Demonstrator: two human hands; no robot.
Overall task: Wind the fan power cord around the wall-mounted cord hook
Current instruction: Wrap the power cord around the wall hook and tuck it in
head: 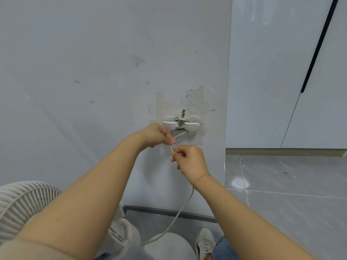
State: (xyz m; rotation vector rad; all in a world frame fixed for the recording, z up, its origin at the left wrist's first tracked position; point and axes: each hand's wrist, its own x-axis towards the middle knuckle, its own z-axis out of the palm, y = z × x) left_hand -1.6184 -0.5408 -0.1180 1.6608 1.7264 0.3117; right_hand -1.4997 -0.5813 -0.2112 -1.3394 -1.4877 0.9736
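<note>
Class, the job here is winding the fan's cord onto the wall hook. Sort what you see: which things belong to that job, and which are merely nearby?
Part of the job:
power cord
cord hook on the wall
plug sticking up from the hook
fan
left hand and right hand, both pinching the cord

Merely nearby:
shoe
bracelet
black door handle

Both the left hand and right hand are pinching the white power cord just below the wall-mounted cord hook.
</note>
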